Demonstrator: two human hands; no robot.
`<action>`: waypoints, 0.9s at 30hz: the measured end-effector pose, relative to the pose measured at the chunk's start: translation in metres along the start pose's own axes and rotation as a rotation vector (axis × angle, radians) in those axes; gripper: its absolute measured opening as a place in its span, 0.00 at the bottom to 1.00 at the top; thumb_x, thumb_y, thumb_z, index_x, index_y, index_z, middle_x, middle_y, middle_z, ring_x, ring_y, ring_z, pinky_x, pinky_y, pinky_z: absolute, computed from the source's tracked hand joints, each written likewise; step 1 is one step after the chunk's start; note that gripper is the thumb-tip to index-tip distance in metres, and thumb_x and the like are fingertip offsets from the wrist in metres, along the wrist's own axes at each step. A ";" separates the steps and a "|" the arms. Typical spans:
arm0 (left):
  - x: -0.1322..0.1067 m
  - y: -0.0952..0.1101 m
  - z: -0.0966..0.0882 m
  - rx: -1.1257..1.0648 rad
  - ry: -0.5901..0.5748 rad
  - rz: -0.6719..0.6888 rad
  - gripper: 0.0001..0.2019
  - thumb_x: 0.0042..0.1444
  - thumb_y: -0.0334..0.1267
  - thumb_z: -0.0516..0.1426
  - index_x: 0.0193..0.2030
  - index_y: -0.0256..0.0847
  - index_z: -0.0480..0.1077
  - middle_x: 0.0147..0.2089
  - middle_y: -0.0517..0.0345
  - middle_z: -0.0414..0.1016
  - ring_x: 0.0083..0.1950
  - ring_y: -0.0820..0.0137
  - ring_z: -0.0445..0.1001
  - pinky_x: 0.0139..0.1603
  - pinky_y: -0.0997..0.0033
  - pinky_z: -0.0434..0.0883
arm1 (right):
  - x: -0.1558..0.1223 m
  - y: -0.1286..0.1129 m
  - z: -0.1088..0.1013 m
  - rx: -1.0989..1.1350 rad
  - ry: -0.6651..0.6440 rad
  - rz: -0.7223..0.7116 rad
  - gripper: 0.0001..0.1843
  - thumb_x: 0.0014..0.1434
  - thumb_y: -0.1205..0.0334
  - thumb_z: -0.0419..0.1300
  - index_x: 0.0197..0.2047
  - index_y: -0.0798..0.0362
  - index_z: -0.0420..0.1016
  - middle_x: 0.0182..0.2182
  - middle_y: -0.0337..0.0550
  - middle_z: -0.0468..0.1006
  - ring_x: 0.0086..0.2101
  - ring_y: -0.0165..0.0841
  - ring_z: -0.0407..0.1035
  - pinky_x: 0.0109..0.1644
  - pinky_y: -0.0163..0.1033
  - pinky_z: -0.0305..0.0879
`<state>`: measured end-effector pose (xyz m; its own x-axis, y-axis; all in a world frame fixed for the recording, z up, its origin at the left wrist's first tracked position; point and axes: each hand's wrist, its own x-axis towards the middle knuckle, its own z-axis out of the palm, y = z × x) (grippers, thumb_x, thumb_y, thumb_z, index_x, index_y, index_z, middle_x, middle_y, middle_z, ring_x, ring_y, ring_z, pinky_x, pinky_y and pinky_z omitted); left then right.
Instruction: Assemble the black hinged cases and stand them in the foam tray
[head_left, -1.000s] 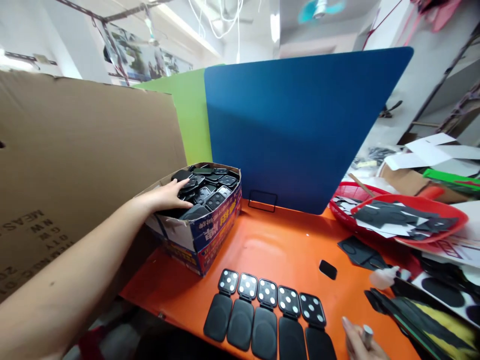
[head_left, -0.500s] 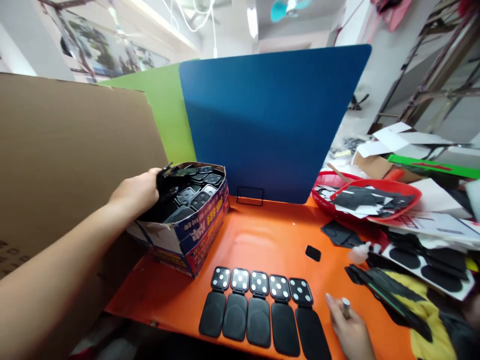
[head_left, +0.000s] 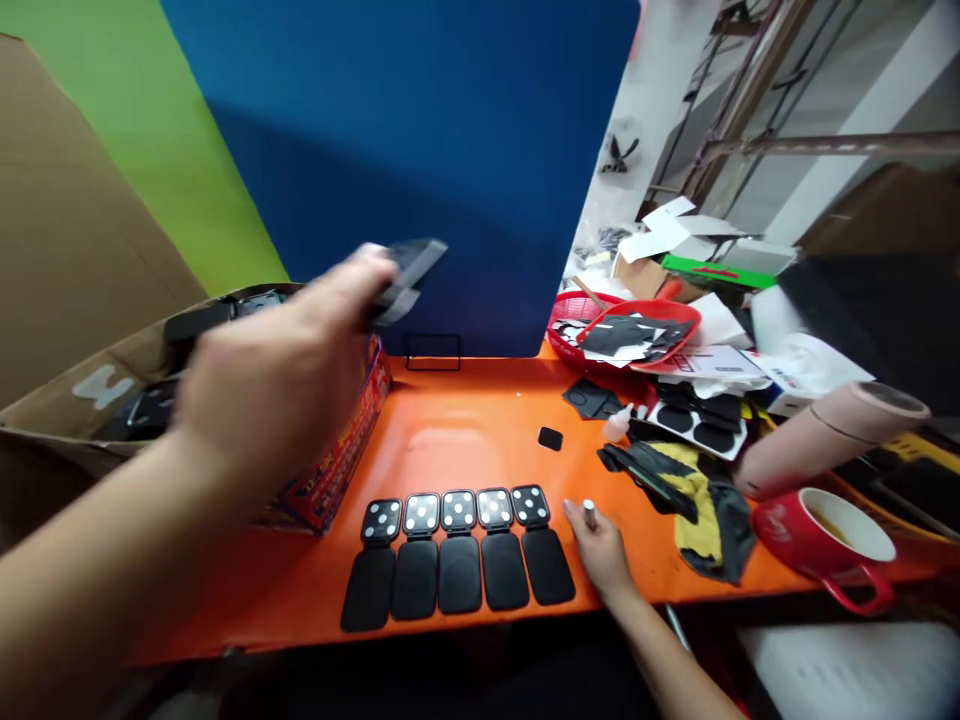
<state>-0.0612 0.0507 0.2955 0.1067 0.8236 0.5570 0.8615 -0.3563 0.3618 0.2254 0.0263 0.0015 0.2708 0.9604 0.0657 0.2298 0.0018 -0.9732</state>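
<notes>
My left hand (head_left: 277,370) pinches black shells (head_left: 409,270) by the tips; one could slip onto the row (head_left: 457,555) below it. My right hand (head_left: 600,545) grips a small tube (head_left: 589,512).

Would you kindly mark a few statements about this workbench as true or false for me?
1. The left hand holds black remote shells in the air above the cardboard box. True.
2. Six opened remote cases lie in a row. False: five opened remote cases lie side by side on the orange table.
3. The right hand rests on the table just right of that row, holding a small silver-capped piece. True.
4. The mug is blue. False: the mug is red.
</notes>
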 end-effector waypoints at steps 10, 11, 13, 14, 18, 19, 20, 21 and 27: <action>-0.037 -0.018 0.224 0.320 -0.574 0.263 0.24 0.59 0.26 0.44 0.62 0.42 0.59 0.65 0.50 0.57 0.60 0.49 0.63 0.45 0.52 0.72 | 0.000 0.008 -0.001 -0.003 -0.008 -0.020 0.25 0.55 0.43 0.53 0.20 0.50 0.47 0.19 0.32 0.48 0.22 0.27 0.47 0.25 0.34 0.49; -0.043 -0.024 0.237 0.321 -0.582 0.234 0.24 0.59 0.27 0.44 0.62 0.41 0.60 0.65 0.48 0.58 0.59 0.48 0.64 0.44 0.51 0.72 | 0.000 0.009 -0.001 -0.001 -0.013 -0.019 0.25 0.56 0.44 0.53 0.21 0.49 0.47 0.19 0.32 0.47 0.22 0.27 0.46 0.25 0.34 0.49; -0.051 -0.034 0.254 0.316 -0.595 0.177 0.23 0.60 0.33 0.47 0.62 0.40 0.59 0.66 0.47 0.57 0.60 0.46 0.62 0.43 0.50 0.72 | 0.000 0.010 -0.001 0.002 -0.024 -0.020 0.25 0.56 0.44 0.53 0.21 0.49 0.46 0.20 0.32 0.47 0.22 0.26 0.46 0.25 0.34 0.48; -0.055 -0.039 0.258 0.307 -0.606 0.155 0.24 0.59 0.38 0.49 0.63 0.41 0.58 0.66 0.48 0.56 0.61 0.45 0.61 0.45 0.50 0.71 | 0.000 0.009 -0.001 0.002 -0.031 -0.021 0.24 0.56 0.44 0.53 0.21 0.49 0.46 0.20 0.32 0.47 0.22 0.26 0.46 0.25 0.34 0.48; -0.053 -0.062 0.259 0.258 -0.635 0.079 0.31 0.58 0.52 0.49 0.66 0.43 0.51 0.69 0.51 0.49 0.66 0.55 0.54 0.59 0.56 0.61 | 0.001 0.006 -0.001 0.009 -0.046 -0.016 0.25 0.56 0.44 0.52 0.20 0.49 0.46 0.19 0.31 0.46 0.22 0.26 0.45 0.24 0.34 0.47; -0.048 -0.070 0.257 0.253 -0.640 0.052 0.30 0.59 0.51 0.47 0.66 0.42 0.49 0.69 0.50 0.47 0.67 0.57 0.51 0.62 0.56 0.56 | 0.002 0.006 -0.001 0.014 -0.045 -0.015 0.25 0.56 0.44 0.52 0.20 0.49 0.46 0.19 0.31 0.46 0.22 0.26 0.45 0.24 0.34 0.47; -0.042 -0.077 0.256 0.249 -0.653 0.025 0.30 0.60 0.49 0.46 0.67 0.40 0.48 0.70 0.48 0.45 0.68 0.57 0.48 0.64 0.55 0.52 | 0.002 0.007 -0.001 0.019 -0.043 -0.013 0.25 0.56 0.45 0.53 0.20 0.49 0.45 0.19 0.31 0.46 0.22 0.26 0.45 0.24 0.34 0.47; -0.035 -0.085 0.255 0.242 -0.677 0.003 0.30 0.60 0.47 0.47 0.67 0.40 0.48 0.70 0.47 0.43 0.69 0.56 0.46 0.65 0.53 0.49 | 0.003 0.007 -0.001 0.023 -0.038 -0.012 0.25 0.56 0.45 0.53 0.20 0.49 0.45 0.19 0.31 0.46 0.22 0.26 0.45 0.24 0.34 0.47; 0.004 -0.102 0.263 0.137 -0.868 0.003 0.32 0.53 0.43 0.58 0.64 0.46 0.54 0.67 0.49 0.52 0.67 0.53 0.50 0.63 0.45 0.50 | 0.003 0.009 -0.001 0.052 -0.020 -0.006 0.25 0.56 0.45 0.54 0.20 0.49 0.46 0.18 0.31 0.47 0.22 0.26 0.45 0.24 0.34 0.48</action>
<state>-0.0184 0.2068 0.0645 0.4013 0.8872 -0.2276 0.9065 -0.3492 0.2372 0.2292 0.0294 -0.0063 0.2507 0.9657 0.0673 0.1822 0.0212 -0.9830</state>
